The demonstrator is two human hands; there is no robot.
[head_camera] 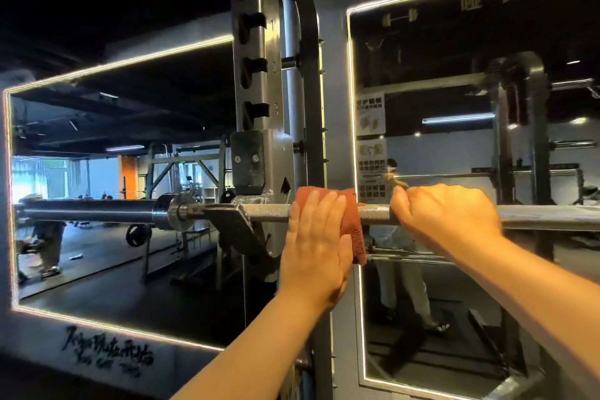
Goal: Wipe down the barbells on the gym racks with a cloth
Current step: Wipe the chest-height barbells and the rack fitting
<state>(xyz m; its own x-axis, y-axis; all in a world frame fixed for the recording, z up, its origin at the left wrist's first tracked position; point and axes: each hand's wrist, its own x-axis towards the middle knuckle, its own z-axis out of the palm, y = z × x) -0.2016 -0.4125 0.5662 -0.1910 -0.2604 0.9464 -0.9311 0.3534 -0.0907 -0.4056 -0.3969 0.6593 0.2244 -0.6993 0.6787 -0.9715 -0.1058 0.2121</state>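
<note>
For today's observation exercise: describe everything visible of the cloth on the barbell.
The cloth is rust-red, soft-looking fabric, draped over the knurled shaft of the barbell. The left hand presses flat on it, covering most; one edge hangs below the bar. The right hand grips the bar nearby, not touching it.

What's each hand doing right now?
Left hand: open, fingers flat, pressing the red cloth onto the barbell.
Right hand: closed around the barbell, no cloth.

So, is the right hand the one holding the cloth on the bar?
No, the left hand presses the red cloth against the barbell shaft, while the right hand grips the bare shaft beside it.
</note>
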